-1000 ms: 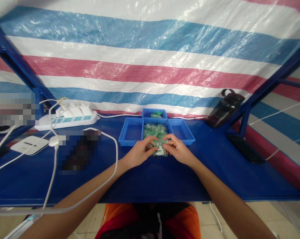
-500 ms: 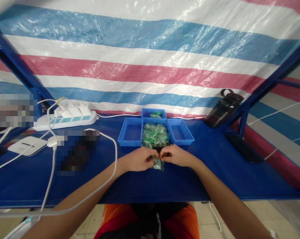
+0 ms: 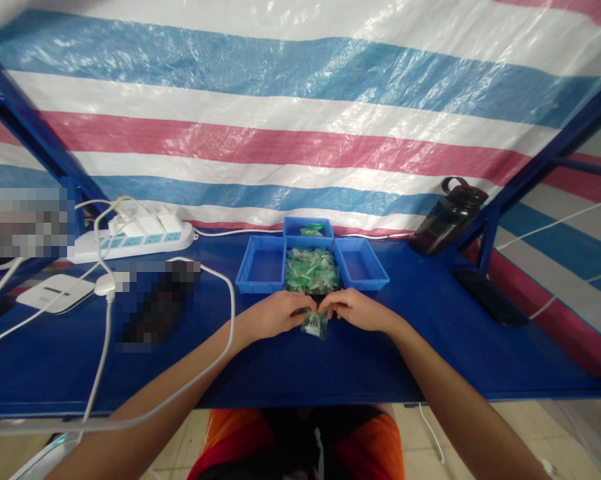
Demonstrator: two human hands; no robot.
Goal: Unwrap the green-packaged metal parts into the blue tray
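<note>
A small clear, greenish plastic bag (image 3: 314,325) with light-coloured pieces inside hangs between my two hands, just above the blue table. My left hand (image 3: 280,315) pinches its upper edge from the left, and my right hand (image 3: 354,310) pinches it from the right, fingertips almost meeting. What exactly the bag contains is too small to tell. Right behind my hands lies a heap of similar green-tinted bags (image 3: 311,268), between blue bins; my fingers hide its near edge.
A blue bin (image 3: 241,267) stands left of the heap, another (image 3: 380,270) right, and a third (image 3: 308,225) behind holds a few bags. A white power strip (image 3: 180,245) and cables lie left. At right are a dark bottle (image 3: 448,217) and a black phone-like slab (image 3: 490,298).
The bag's top has come up slightly between my fingertips and more of the bag shows. Both hands have shifted a little, with the fingers straighter than before.
</note>
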